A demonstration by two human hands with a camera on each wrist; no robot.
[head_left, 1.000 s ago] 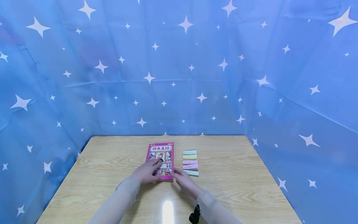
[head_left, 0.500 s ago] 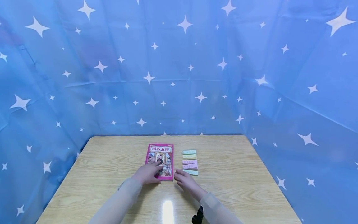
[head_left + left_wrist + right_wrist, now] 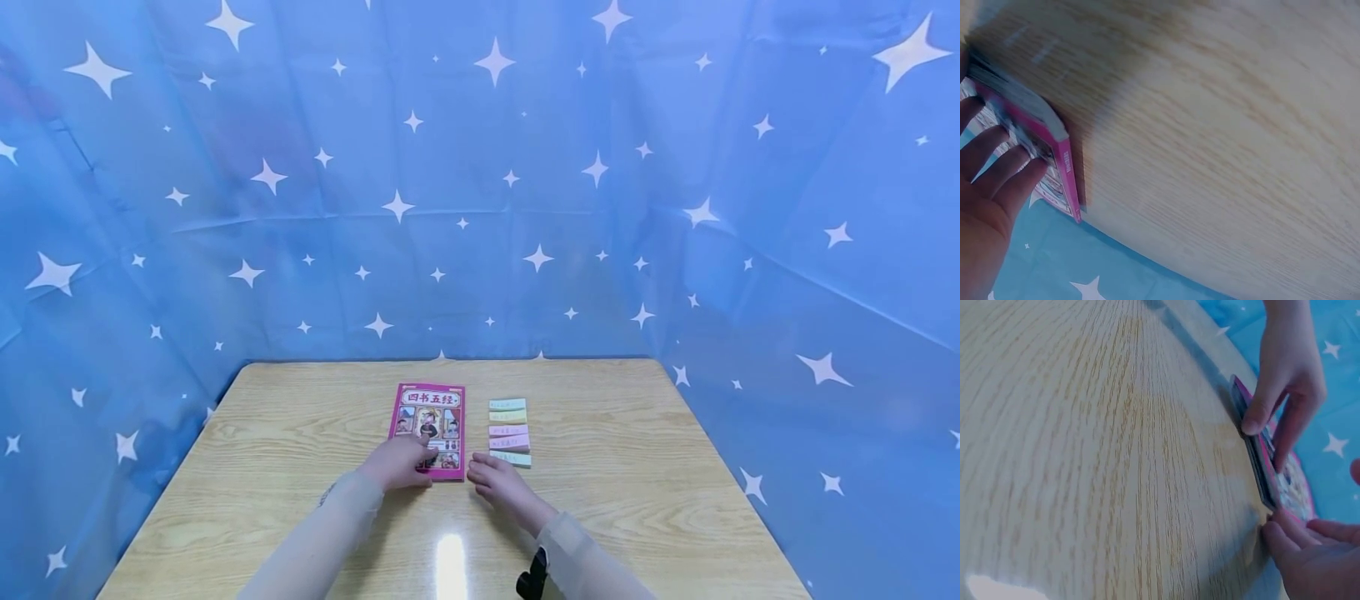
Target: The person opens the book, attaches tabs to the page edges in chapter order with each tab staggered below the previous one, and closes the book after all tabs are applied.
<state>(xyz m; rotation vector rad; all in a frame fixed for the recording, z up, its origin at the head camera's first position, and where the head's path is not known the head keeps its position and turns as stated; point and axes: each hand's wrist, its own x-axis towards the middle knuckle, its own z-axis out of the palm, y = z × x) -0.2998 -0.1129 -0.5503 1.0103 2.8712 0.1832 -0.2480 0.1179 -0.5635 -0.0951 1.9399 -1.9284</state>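
Observation:
A pink picture-covered book [image 3: 429, 404] with large Chinese characters lies closed on the table. My left hand [image 3: 397, 464] rests over its lower left part, fingers laid across the cover. In the right wrist view the left thumb [image 3: 1252, 424] sits against the book's near edge. The left wrist view shows the left fingers [image 3: 1019, 181] stretched over the cover, with the spine facing the camera. My right hand [image 3: 508, 487] lies just off the book's lower right corner, fingers loosely bent and holding nothing. Right above it are several coloured sticky-note strips [image 3: 509, 431] with handwriting.
The wooden table [image 3: 637, 467] has rounded far corners. Behind and beside it hangs a blue curtain [image 3: 480, 283] with white stars. A black strapped device [image 3: 532, 575] is on the right wrist. Light glares off the tabletop near the front.
My right hand has drawn back from the book's right edge, slightly right and toward me. The left hand has slid a little lower on the cover, and the book stays about where it was.

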